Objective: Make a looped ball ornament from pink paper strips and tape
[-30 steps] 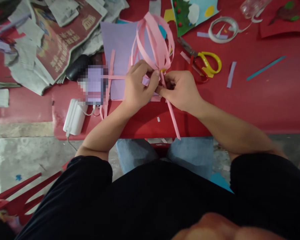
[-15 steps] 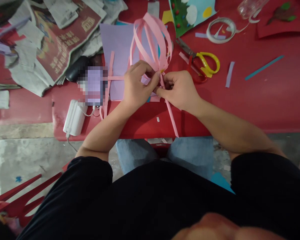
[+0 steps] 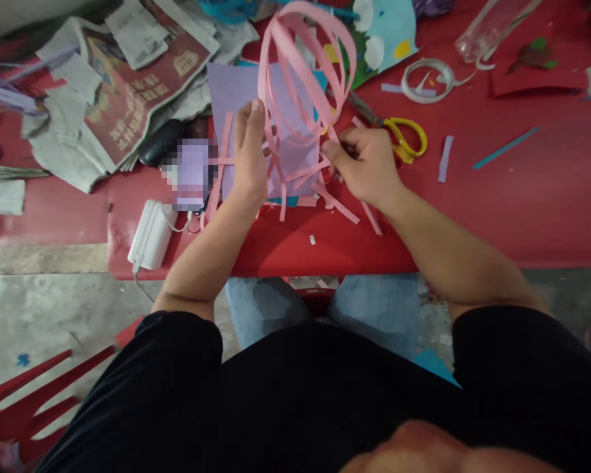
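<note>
Pink paper strips curve into a round, cage-like shape above the purple sheet. My right hand pinches a pink strip at the lower right of this shape, and the strip's tail runs down toward the table edge. At the shape's left side, my left hand has its fingers raised and pressed together against a pink strip; part of the grip is hidden. Loose pink strips lie between the hands, over the purple sheet and the red table.
Yellow-handled scissors lie right of my right hand, with a tape roll beyond. Newspaper, a black mouse, a phone and a white power bank are on the left. A clear bottle lies at the back right.
My hands have moved apart, the left one to the left and the right one slightly right. The pink shape has shifted up and tilted, and loose strips between the hands have come into view.
</note>
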Demonstrator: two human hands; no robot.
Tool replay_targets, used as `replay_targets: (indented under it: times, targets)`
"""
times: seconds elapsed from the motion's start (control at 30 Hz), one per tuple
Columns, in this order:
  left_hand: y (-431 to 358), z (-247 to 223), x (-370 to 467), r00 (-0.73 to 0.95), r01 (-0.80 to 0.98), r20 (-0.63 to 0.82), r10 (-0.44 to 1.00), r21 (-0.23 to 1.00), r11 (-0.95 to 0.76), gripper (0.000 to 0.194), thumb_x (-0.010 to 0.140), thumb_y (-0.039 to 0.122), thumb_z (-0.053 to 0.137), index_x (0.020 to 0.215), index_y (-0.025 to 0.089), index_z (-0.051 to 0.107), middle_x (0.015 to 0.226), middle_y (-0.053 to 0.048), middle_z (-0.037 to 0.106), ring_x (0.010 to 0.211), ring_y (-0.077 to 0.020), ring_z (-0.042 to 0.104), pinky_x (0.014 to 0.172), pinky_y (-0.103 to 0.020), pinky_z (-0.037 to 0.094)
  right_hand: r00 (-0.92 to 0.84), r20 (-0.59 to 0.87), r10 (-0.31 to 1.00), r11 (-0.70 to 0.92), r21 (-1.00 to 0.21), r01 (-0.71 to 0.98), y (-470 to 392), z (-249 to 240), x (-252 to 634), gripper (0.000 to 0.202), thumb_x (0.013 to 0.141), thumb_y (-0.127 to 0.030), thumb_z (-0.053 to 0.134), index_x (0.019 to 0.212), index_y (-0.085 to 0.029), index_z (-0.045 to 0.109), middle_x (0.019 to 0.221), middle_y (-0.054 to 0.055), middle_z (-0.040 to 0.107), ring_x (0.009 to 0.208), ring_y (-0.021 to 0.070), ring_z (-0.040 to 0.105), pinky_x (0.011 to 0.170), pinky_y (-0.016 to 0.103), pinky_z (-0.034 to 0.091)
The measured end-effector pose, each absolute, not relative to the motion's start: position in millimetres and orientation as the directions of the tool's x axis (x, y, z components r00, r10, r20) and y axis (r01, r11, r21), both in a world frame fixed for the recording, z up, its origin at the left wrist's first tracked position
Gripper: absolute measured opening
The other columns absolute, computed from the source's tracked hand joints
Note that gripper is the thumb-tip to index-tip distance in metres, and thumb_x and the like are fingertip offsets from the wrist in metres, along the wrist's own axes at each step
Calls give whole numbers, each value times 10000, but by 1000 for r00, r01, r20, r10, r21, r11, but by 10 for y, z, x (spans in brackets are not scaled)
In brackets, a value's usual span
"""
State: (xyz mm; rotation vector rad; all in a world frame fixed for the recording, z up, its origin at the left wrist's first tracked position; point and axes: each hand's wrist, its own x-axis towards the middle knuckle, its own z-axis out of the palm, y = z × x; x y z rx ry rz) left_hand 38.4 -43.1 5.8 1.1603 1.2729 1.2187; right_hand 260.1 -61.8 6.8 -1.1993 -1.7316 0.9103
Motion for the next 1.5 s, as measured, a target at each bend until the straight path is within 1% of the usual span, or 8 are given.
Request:
replay_targets:
  times: [0.13,0.27,0.5,0.6,0.83,1.0,1.33,1.5]
  targets:
    - [-364,8,386,47,-185,-74,996,979,82,763,883,976,325,1027,327,701,1013,-73,779,1007,-282,756,839,-452,603,-109,266,958,288,-903,320,-517,-27,2652,688,985,-834,548,750,-190,605,619,12,578,555,98,500,561,296,358]
    - [-334,-84,383,49,-195,-48,998,979,56,467,929,738,605,1165,337,641,929,-32,773,811,-230,769,756,-408,595,-105,247,963,267,-912,311,-440,-28,2715,643,1020,-777,560,740,-198,567,621,19,591,571,86,484,609,319,369]
    - [-380,-97,400,6,-151,142,990,979,-140,588,863,563,759,1401,509,527,976,27,774,961,-222,781,804,-397,632,-103,145,984,169,-942,289,-418,-46,2706,623,1009,-775,593,724,-221,607,599,15,602,511,89,470,547,324,358]
    - [-411,-33,421,14,-130,147,989,981,-144,563,813,583,803,1335,478,621,1011,4,773,1059,-250,767,841,-417,647,-83,143,986,162,-936,313,-396,-106,2681,634,1015,-764,590,712,-210,651,562,16,601,504,88,490,564,316,389]
    - [-436,10,452,46,-167,75,996,984,-66,299,789,572,820,1011,377,772,999,-9,776,735,-188,699,727,-397,611,-109,161,981,185,-942,280,-410,-140,2649,551,1072,-587,620,713,-175,685,553,10,597,499,81,504,587,312,393]
    - [-498,63,462,106,-241,136,985,965,-107,184,877,455,822,1021,342,803,1011,13,786,782,-150,708,796,-355,599,-139,139,980,178,-928,328,-425,-135,2643,594,1060,-678,588,749,-183,689,566,22,593,533,89,478,612,325,390]
    - [-462,8,475,39,-108,157,987,982,-152,599,736,807,847,1076,332,715,915,14,773,818,-155,602,844,-399,525,-125,170,977,200,-934,296,-480,-167,2611,684,975,-822,578,703,-198,648,595,19,579,555,119,512,576,301,404]
    - [-500,25,507,44,-94,170,984,982,-165,690,740,855,803,1211,367,677,922,7,769,1010,-225,694,898,-433,529,-147,182,972,217,-938,270,-484,-164,2600,682,989,-809,571,706,-194,655,591,25,580,538,107,479,553,294,387]
